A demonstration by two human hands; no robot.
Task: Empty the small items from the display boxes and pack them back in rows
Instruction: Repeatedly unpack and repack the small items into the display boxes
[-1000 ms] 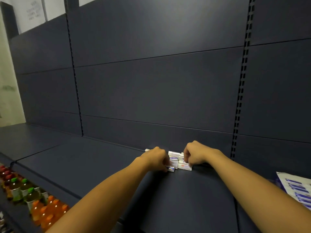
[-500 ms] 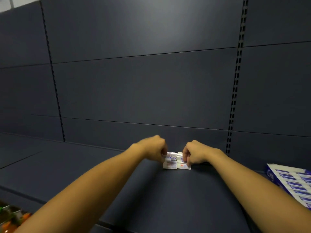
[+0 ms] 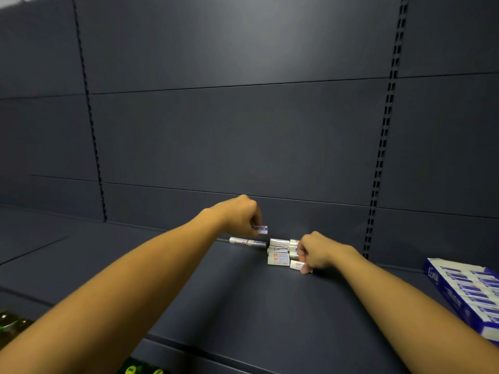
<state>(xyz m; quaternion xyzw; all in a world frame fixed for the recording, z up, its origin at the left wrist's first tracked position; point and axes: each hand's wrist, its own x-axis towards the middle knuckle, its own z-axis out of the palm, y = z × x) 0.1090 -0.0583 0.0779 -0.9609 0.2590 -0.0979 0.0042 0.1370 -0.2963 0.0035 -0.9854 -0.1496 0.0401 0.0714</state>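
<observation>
Shelf (image 3: pixel 243 306) carried display box (image 3: pixel 471 292) far right, well apart from the pile (image 3: pixel 279 255) at the back. My right hand (image 3: pixel 317 252) curled, pinching a packet (image 3: pixel 297 264) at the pile's edge; left hand (image 3: pixel 240 215) pinched one (image 3: pixel 261 229) lifted above. Risk: a nudge topples the loose stack.

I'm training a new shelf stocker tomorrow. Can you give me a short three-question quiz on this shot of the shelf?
1. True or false: the left hand holds one small white carton lifted above the dark grey metal shelf.
2. Where does the blue and white display box lie? A) on the shelf, right of the right arm B) between the two hands C) left of the left arm
3. Fill in: the right hand grips a small white carton at the ____ side of the cluster of small white cartons.

Key: 1 true; 2 A; 3 right
</observation>
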